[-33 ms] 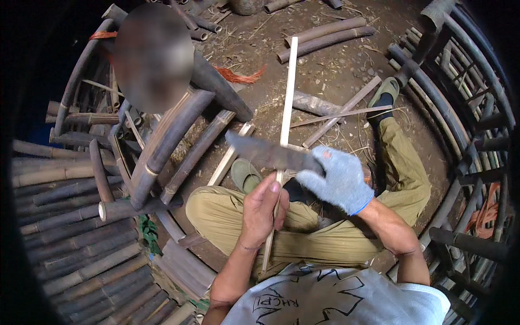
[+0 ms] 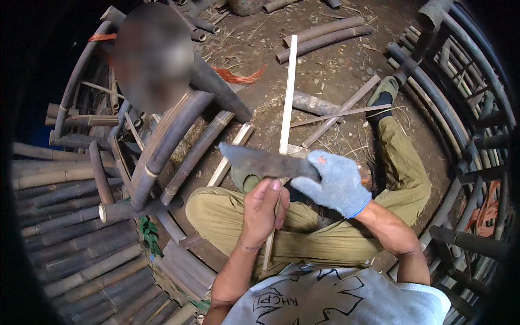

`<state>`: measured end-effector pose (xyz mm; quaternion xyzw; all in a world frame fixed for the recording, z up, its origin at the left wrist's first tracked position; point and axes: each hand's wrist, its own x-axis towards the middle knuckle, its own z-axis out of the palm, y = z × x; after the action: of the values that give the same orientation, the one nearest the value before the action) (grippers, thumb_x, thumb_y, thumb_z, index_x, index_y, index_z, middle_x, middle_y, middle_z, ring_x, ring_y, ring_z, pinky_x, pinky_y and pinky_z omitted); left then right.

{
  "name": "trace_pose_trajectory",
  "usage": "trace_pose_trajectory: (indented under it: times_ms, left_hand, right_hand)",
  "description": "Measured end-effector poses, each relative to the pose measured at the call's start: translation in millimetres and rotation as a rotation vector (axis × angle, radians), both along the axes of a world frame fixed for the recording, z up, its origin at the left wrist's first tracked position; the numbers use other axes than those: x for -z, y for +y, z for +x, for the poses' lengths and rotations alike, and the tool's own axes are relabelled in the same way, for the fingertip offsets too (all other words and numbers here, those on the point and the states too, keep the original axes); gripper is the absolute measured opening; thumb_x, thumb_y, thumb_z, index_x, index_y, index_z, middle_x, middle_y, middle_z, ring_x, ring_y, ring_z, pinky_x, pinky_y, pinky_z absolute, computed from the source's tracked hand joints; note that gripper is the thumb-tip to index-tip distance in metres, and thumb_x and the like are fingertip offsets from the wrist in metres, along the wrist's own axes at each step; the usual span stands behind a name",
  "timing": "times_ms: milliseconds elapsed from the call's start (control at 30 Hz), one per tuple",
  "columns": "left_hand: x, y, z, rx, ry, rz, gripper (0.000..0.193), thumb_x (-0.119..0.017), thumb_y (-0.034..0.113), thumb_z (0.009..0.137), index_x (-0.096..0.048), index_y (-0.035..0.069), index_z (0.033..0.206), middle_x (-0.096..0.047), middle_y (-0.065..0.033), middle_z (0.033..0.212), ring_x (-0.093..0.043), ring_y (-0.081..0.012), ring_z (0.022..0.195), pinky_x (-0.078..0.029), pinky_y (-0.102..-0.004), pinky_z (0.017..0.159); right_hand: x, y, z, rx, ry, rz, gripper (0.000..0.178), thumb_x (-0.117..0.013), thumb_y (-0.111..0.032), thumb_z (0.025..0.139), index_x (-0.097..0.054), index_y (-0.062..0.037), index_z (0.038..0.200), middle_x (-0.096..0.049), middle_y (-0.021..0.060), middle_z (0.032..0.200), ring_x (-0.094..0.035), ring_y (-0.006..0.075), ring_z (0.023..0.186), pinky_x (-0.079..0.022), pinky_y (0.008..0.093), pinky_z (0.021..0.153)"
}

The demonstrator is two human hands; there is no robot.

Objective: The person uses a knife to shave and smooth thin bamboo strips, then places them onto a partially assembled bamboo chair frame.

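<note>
My bare left hand [image 2: 261, 208] is closed round a long, pale bamboo strip [image 2: 288, 92], which runs away from my lap over the ground. In a light blue knit glove, my right hand [image 2: 335, 181] grips a broad, dark-bladed machete [image 2: 262, 162]. Its handle is hidden inside the glove. The blade lies crosswise over the strip just beyond my left thumb, its tip pointing left. Whether the edge is cutting into the strip cannot be made out. The strip's near end comes down past my left wrist onto my trouser leg.
Split bamboo pieces [image 2: 341, 111] and a thick bamboo length [image 2: 317, 104] lie on the dirt ahead. Two dark halves [image 2: 325, 38] rest farther off. A bamboo frame [image 2: 176, 138] stands at left beside a slatted bamboo surface [image 2: 86, 244]. Bamboo railings [image 2: 449, 114] curve along the right.
The machete and my gloved right hand have shifted slightly toward me and to the left, bringing the blade closer to my left thumb. My left hand stays in place on the strip.
</note>
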<state>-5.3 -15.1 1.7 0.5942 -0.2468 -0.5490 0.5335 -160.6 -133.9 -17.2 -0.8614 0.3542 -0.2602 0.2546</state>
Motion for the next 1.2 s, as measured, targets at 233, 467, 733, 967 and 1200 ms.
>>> trace_pose_trajectory:
  times_ms: [233, 467, 733, 967, 1200]
  left_hand:
    - [-2.3, 6.4, -12.3, 0.024, -0.032, 0.006, 0.040, -0.045, 0.023, 0.108, -0.050, 0.005, 0.144, -0.046, 0.0023, 0.059, -0.038, -0.0042, 0.040, -0.032, -0.0216, 0.037]
    - [-11.6, 40.4, -13.5, 0.159, -0.105, 0.220, 0.041, -0.044, 0.021, 0.108, -0.048, 0.005, 0.146, -0.044, 0.0030, 0.058, -0.036, -0.0047, 0.041, -0.031, -0.0209, 0.038]
    - [5.4, 90.1, 5.4, 0.290, -0.151, 0.183, 0.037, -0.047, 0.023, 0.106, -0.056, 0.003, 0.136, -0.048, 0.0018, 0.059, -0.041, -0.0067, 0.042, -0.033, -0.0227, 0.038]
    - [-51.9, 64.1, 130.6, -0.586, -0.036, -0.523, 0.036, -0.042, 0.033, 0.106, -0.054, 0.005, 0.125, -0.051, 0.0028, 0.070, -0.048, -0.0066, 0.051, -0.039, -0.0212, 0.043]
    - [-23.0, -6.2, 349.6, -0.951, -0.169, -0.585, 0.010, -0.063, 0.004, 0.095, -0.056, 0.003, 0.103, -0.067, -0.0130, 0.099, -0.070, -0.0281, 0.094, -0.063, -0.0359, 0.081]
  right_hand:
    - [12.0, -16.0, -2.4, 0.108, 0.017, -0.007, 0.045, -0.071, -0.052, 0.083, -0.066, -0.0081, 0.085, -0.066, 0.0166, 0.077, -0.067, 0.0384, 0.073, -0.053, 0.0466, 0.062]
    - [30.7, -70.9, -19.6, 0.322, 0.098, -0.096, 0.047, -0.063, -0.052, 0.091, -0.067, -0.0058, 0.097, -0.068, 0.0206, 0.087, -0.068, 0.0399, 0.080, -0.054, 0.0468, 0.067]
    - [66.5, -186.7, -90.0, 0.509, 0.410, -0.244, 0.019, -0.046, -0.016, 0.099, -0.062, -0.0068, 0.100, -0.068, 0.0201, 0.086, -0.069, 0.0317, 0.076, -0.054, 0.0459, 0.069]
    - [95.8, -149.6, -88.5, 0.415, -0.058, 0.359, 0.049, -0.044, -0.045, 0.105, -0.064, -0.0015, 0.095, -0.059, 0.0048, 0.075, -0.057, 0.0193, 0.069, -0.046, 0.0375, 0.064]
    - [111.8, -38.6, -37.2, 0.400, -0.097, 0.920, 0.055, -0.046, -0.055, 0.102, -0.059, -0.0065, 0.078, -0.046, 0.0003, 0.060, -0.046, 0.0123, 0.048, -0.041, 0.0304, 0.044]
